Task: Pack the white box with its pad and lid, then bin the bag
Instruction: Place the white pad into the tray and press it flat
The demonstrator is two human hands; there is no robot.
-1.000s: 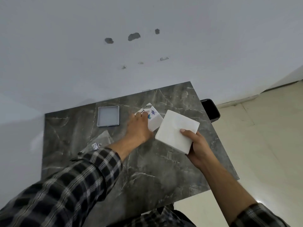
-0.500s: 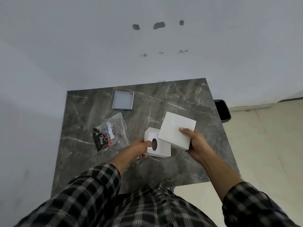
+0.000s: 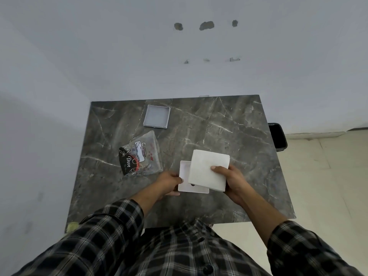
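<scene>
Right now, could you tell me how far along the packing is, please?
Done: nothing sealed yet. In hand: left hand steadies the open box; right hand holds the pad over it. Left: seat the pad, fit the lid, bin the bag.

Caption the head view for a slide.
Left hand steadies the open box while right hand brings the pad over it.

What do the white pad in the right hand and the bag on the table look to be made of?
The white pad looks like matte foam or soft padding: thick, with a faintly mottled, dull face, though rigid card is possible. The bag looks like thin clear plastic film: glossy, crinkled, the marbled table showing through around its printed label.
</scene>
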